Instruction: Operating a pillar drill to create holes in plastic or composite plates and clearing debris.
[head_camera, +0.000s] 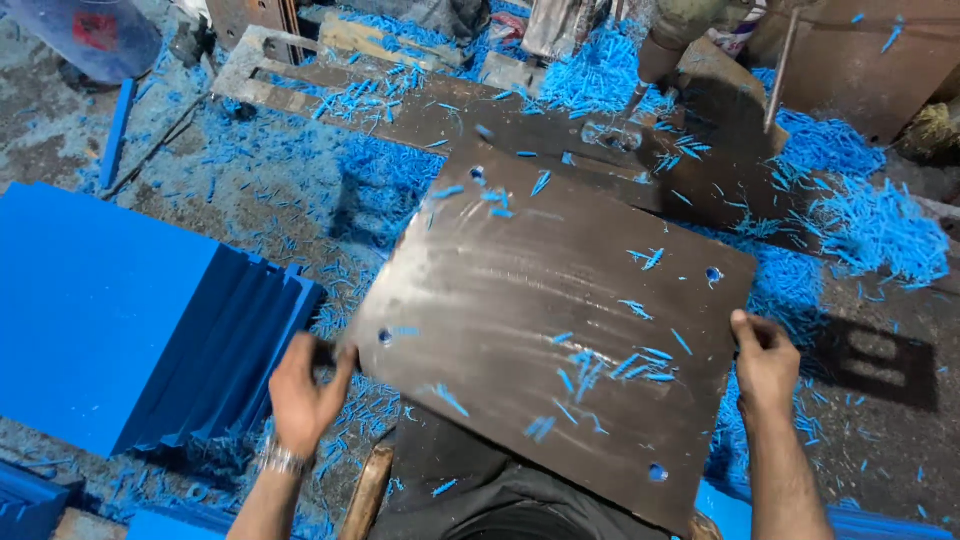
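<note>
The metal plate (560, 320) is being held tilted at the middle of the view, over a dark workbench (450, 115) and a floor strewn with blue plastic shavings (870, 225). It is being gripped at two opposite edges: the left hand (305, 390) is being closed around the lower left corner, fingers curled over the edge near a round hole (385, 337), and the right hand (765, 360) is being clamped on the right edge, thumb on top and fingers wrapped under. A bracelet (280, 458) is being worn on the left wrist. The plate is dark, roughly square and scuffed (with a hole near each corner that can be seen), and loose blue slivers (610, 365) are being carried on its face. Just to the left of the left hand, a stack of blue sheets (120, 310) is being kept on the floor, its edges fanned out in steps. At the top of the view, a drill bit (636, 97) is being pointed down at the workbench, well apart from both hands, with more blue shavings heaped around it.
</note>
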